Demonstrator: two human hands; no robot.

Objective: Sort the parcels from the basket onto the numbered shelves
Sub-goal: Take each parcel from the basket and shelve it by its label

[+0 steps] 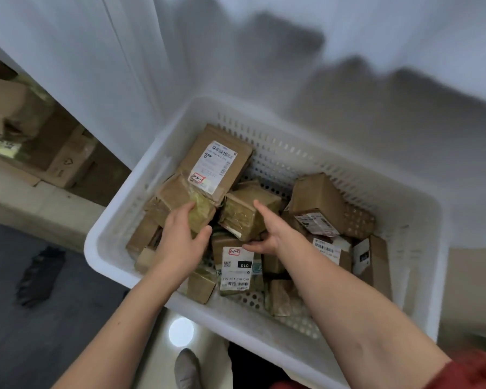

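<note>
Parcel sorting/storage room, likely a courier depot. Perforated white basket (101, 234) full of taped cardboard parcels (317, 197) with barcode shipping labels and handwritten codes: 3-3-5 (198, 178), 3-1-2 (234, 251). More cartons (62, 155) stacked left of basket.

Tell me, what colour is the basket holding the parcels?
The basket is white, with perforated walls; head view.

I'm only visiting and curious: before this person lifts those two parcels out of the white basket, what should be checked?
1. Left hand gripping the left taped parcel: ok.
2. Right hand gripping the small taped box: ok.
3. Shelf number showing on either held parcel: not ok, no label faces the camera.
4. Numbered shelves in sight: not ok.
5. Basket sitting steady: cannot tell.
</note>
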